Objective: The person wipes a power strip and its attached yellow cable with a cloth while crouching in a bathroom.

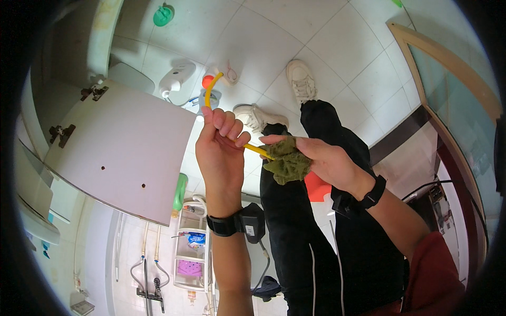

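My left hand (224, 134) is closed around a thin yellow tube (212, 90), whose curved end sticks up past my thumb. The tube's other end runs right into a crumpled dark-green cloth (287, 164), which covers it there. Fingers and thumb of my right hand (337, 163) grip the cloth against the tube. Most of the right fingers are hidden behind the cloth. Both hands are raised in front of my legs, above the floor.
An open white cabinet door (124, 152) stands at left. On the tiled floor beyond are a white bottle (176, 78), an orange-capped container (208, 81) and a green lid-like item (163, 16). A white shelf rack (191, 258) stands lower left; a wood-framed glass door (448, 68) is at right.
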